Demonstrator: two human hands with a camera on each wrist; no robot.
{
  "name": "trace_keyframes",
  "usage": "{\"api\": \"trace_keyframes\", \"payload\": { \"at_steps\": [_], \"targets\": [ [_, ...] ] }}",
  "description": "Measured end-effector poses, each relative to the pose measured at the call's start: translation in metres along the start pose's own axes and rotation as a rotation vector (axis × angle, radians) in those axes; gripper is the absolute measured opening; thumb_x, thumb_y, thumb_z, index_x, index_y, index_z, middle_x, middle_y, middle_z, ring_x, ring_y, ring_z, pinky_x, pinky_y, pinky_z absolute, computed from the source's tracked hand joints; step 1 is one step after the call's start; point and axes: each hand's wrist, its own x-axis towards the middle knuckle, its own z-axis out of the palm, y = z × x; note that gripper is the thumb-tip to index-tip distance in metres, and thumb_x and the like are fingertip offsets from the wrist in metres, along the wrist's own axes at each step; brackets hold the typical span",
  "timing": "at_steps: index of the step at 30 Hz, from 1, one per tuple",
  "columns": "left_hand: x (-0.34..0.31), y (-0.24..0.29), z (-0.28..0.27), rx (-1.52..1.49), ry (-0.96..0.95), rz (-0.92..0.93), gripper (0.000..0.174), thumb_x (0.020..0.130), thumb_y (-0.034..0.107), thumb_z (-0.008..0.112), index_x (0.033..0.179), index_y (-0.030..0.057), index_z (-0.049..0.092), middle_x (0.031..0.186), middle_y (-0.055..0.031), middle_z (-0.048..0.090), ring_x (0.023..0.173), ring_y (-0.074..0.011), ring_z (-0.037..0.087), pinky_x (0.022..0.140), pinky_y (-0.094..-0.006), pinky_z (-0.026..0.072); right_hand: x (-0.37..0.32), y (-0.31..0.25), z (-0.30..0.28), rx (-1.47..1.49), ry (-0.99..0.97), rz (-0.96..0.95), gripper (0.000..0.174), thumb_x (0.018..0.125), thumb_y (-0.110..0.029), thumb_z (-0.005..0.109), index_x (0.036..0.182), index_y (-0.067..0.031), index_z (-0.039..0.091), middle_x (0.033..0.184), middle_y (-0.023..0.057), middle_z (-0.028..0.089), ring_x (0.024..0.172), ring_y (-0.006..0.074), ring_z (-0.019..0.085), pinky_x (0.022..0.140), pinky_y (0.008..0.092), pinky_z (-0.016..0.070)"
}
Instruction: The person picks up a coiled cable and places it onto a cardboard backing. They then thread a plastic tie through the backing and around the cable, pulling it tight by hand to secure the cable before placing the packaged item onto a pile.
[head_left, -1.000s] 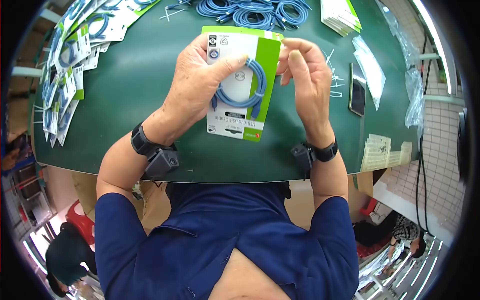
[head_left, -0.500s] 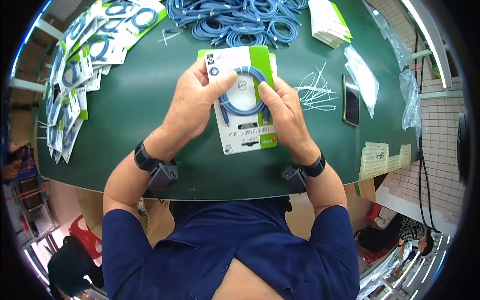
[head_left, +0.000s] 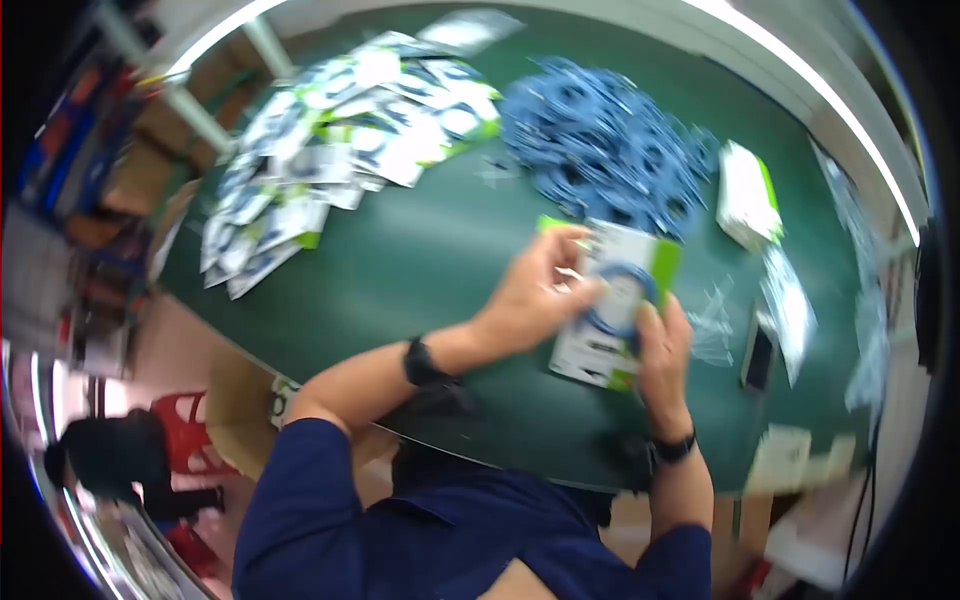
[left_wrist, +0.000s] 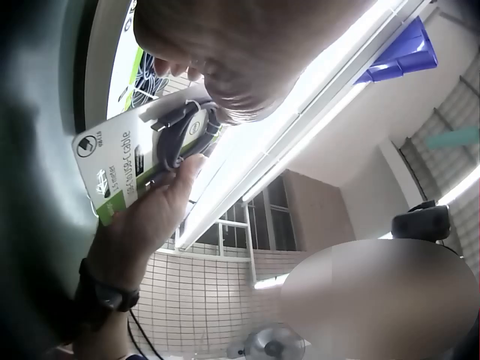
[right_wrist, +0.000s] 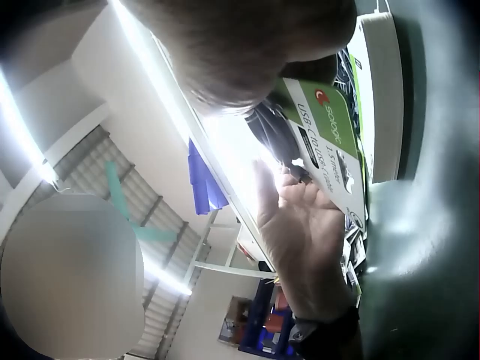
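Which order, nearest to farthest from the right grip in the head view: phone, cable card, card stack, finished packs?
1. cable card, held in the right grip.
2. phone, just to its right.
3. card stack, far right corner.
4. finished packs, far left.

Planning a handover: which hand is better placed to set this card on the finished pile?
Likely left: the left hand holds the card on the side toward the finished pile; the right hand is farther off.
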Motion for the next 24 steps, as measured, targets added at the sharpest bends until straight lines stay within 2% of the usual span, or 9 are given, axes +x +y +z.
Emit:
{"api": "trace_keyframes", "payload": {
  "at_steps": [1,4,6,7,9,11,14,18,24],
  "targets": [
    [-0.004,0.003,-0.001,0.056,-0.016,-0.006,0.047,0.097,0.007,0.075,0.137,-0.0034,0.052,0.116,-0.0069,0.063,0.096,-0.0149,0.067,0.088,-0.0309,0.0587,0.001,0.003,0.0,0.069,0.033,-0.044,0.032,0.113,-0.023,0.053,0.13,0.0023,0.064,0.112,0.005,0.071,0.101,0.0095,0.063,0.088,0.0262,0.051],
    [-0.018,0.007,-0.004,0.306,-0.066,-0.017,0.049,0.095,0.007,0.077,0.137,-0.0028,0.055,0.116,-0.0085,0.066,0.094,-0.0135,0.067,0.084,-0.0305,0.059,0.001,0.013,0.006,0.247,0.071,-0.102,0.033,0.113,-0.024,0.054,0.131,0.002,0.062,0.114,0.005,0.07,0.098,0.0092,0.061,0.086,0.0266,0.0504],
    [-0.026,0.002,-0.002,-0.031,-0.425,-0.211,0.041,0.097,0.01,0.076,0.132,-0.0034,0.062,0.111,-0.0088,0.071,0.085,-0.0106,0.067,0.073,-0.0274,0.0587,-0.001,0.019,0.006,0.335,0.102,-0.109,0.033,0.113,-0.025,0.056,0.132,0.0018,0.062,0.114,0.0047,0.07,0.097,0.0087,0.06,0.084,0.0272,0.0498],
    [-0.029,0.005,-0.004,-0.026,-0.42,-0.204,0.041,0.097,0.01,0.076,0.132,-0.0034,0.062,0.111,-0.0088,0.071,0.085,-0.0106,0.067,0.073,-0.0274,0.0587,-0.003,0.022,0.005,0.324,0.052,-0.106,0.034,0.113,-0.025,0.055,0.133,0.0019,0.061,0.116,0.0055,0.07,0.097,0.0085,0.06,0.083,0.0266,0.05],
    [-0.04,0.013,-0.011,0.024,-0.449,-0.328,0.035,0.099,0.012,0.074,0.129,-0.0036,0.065,0.109,-0.0082,0.074,0.079,-0.0088,0.066,0.065,-0.0256,0.0567,-0.007,0.023,0.002,0.296,-0.038,-0.091,0.036,0.113,-0.025,0.055,0.137,0.0022,0.06,0.119,0.0071,0.07,0.098,0.0082,0.061,0.08,0.0254,0.0506],
    [-0.046,0.019,-0.019,0.049,-0.469,-0.383,0.032,0.1,0.013,0.073,0.127,-0.0038,0.067,0.107,-0.008,0.075,0.076,-0.008,0.066,0.061,-0.0247,0.0558,-0.007,0.015,0.005,0.291,-0.025,-0.113,0.037,0.114,-0.026,0.054,0.137,0.0024,0.059,0.119,0.0076,0.07,0.098,0.0084,0.062,0.079,0.025,0.0512],
    [-0.047,0.026,-0.043,-0.063,-0.19,-0.341,0.028,0.102,0.013,0.07,0.126,-0.003,0.069,0.106,-0.0067,0.077,0.068,-0.007,0.064,0.056,-0.0211,0.0527,-0.002,0.003,0.01,0.284,-0.003,-0.156,0.039,0.114,-0.027,0.053,0.138,0.0027,0.059,0.119,0.0085,0.07,0.096,0.0088,0.066,0.077,0.0241,0.0525],
    [-0.012,0.058,-0.098,-0.149,0.06,-0.25,0.025,0.101,0.012,0.071,0.123,0.0,0.071,0.104,-0.0075,0.077,0.07,-0.0078,0.066,0.052,-0.0209,0.052,-0.001,0.01,0.008,0.239,0.042,-0.056,0.037,0.115,-0.024,0.052,0.138,0.0028,0.06,0.118,0.0104,0.072,0.09,0.0092,0.068,0.068,0.022,0.0518],
    [0.064,0.121,-0.216,-0.135,0.371,-0.03,0.017,0.1,0.009,0.073,0.114,0.0021,0.067,0.108,-0.0076,0.074,0.078,-0.0113,0.068,0.057,-0.0234,0.0541,0.001,0.022,0.002,0.198,-0.053,-0.059,0.03,0.115,-0.019,0.051,0.135,0.0009,0.063,0.114,0.0091,0.073,0.086,0.009,0.068,0.065,0.0211,0.0516]
  ]
}}
